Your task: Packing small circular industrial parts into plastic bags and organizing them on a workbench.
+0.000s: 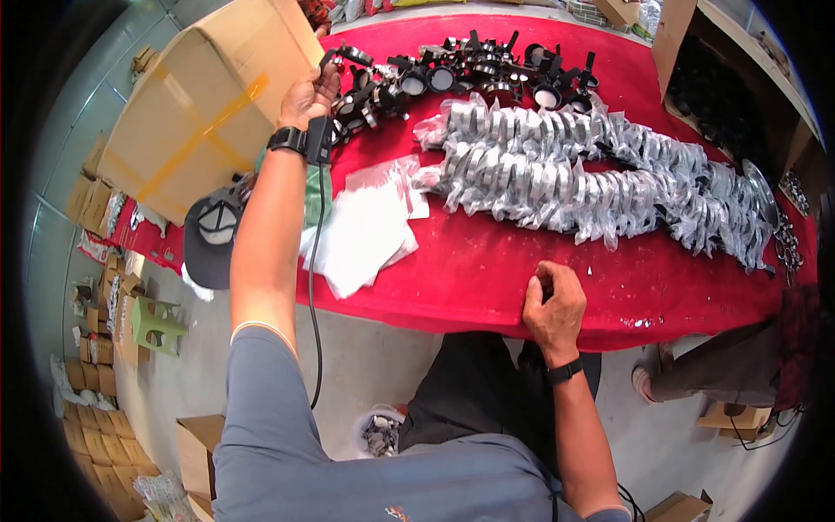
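My left hand (311, 97) reaches to the far left of the red-covered table, its fingers closed on the black end of a round black-and-silver part (355, 56). That part is at the edge of a heap of similar parts (441, 80), some with pale discs. My right hand (555, 304) rests at the table's near edge, loosely curled, with nothing visible in it. A stack of clear plastic bags (361, 239) lies below my left wrist. Beyond my right hand, long rows of round pieces wrapped in clear plastic (557, 191) run across the cloth.
A large taped cardboard box (187, 113) stands left of my left arm, with a dark cap (209, 248) below it. An open box (731, 83) is at the far right. Another person's leg (718, 374) shows at the right. A green stool (156, 326) stands on the floor.
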The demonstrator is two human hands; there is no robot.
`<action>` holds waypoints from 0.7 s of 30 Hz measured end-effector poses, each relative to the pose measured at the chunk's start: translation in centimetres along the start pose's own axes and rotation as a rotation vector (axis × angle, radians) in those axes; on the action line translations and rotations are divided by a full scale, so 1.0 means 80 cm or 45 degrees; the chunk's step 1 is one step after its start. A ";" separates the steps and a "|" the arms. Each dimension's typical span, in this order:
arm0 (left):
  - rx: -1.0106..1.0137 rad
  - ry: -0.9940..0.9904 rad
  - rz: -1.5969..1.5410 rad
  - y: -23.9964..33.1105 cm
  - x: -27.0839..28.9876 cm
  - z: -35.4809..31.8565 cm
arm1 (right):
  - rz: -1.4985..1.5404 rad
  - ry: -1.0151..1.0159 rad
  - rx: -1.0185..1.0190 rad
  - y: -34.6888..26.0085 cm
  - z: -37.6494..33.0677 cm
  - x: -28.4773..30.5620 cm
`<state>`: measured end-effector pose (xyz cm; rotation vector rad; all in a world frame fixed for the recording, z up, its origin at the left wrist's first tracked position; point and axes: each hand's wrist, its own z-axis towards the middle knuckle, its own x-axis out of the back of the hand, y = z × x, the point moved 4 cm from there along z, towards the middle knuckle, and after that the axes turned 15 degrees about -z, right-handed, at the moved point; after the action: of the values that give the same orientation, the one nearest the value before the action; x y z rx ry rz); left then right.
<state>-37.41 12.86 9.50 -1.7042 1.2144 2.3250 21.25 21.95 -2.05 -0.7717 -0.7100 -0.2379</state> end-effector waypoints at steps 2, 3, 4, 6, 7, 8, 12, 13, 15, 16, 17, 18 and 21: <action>0.013 -0.123 0.092 -0.022 -0.039 -0.040 | -0.074 0.040 0.012 0.009 -0.003 0.008; 0.111 -0.190 0.120 -0.013 -0.046 -0.064 | -0.055 0.030 0.001 0.007 -0.005 0.008; 0.108 -0.187 0.116 -0.010 -0.055 -0.091 | -0.058 0.028 0.006 0.010 -0.006 0.007; 0.235 -0.379 0.290 -0.025 -0.084 -0.162 | 0.025 0.059 -0.006 0.016 -0.007 0.006; 0.242 -0.363 0.322 -0.033 -0.091 -0.200 | 0.055 0.007 -0.035 0.019 -0.008 0.006; 0.256 -0.346 0.350 -0.051 -0.097 -0.240 | 0.053 0.000 -0.038 0.018 -0.008 0.008; 0.257 -0.442 0.527 -0.148 -0.129 -0.407 | 0.763 -0.360 -0.379 -0.002 -0.010 0.006; 0.313 -0.390 0.535 -0.175 -0.129 -0.441 | 1.012 -0.493 -0.386 -0.026 -0.013 0.010; 0.444 -0.354 0.499 -0.221 -0.131 -0.496 | 1.328 -0.711 -0.387 -0.058 -0.019 0.019; 0.522 -0.366 0.451 -0.242 -0.129 -0.516 | 1.332 -0.719 -0.384 -0.061 -0.024 0.025; 0.475 -0.398 0.431 -0.257 -0.130 -0.530 | 1.472 -0.778 -0.480 -0.063 -0.032 0.028; 0.429 -0.432 0.412 -0.270 -0.130 -0.542 | 1.613 -0.832 -0.578 -0.066 -0.037 0.031; 0.445 -0.512 0.632 -0.287 -0.117 -0.561 | 1.581 -0.910 -0.513 -0.062 -0.047 0.039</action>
<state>12.48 6.51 -0.66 -0.8429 1.9560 2.3222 23.30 15.95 0.88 -1.5736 -0.7186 1.1026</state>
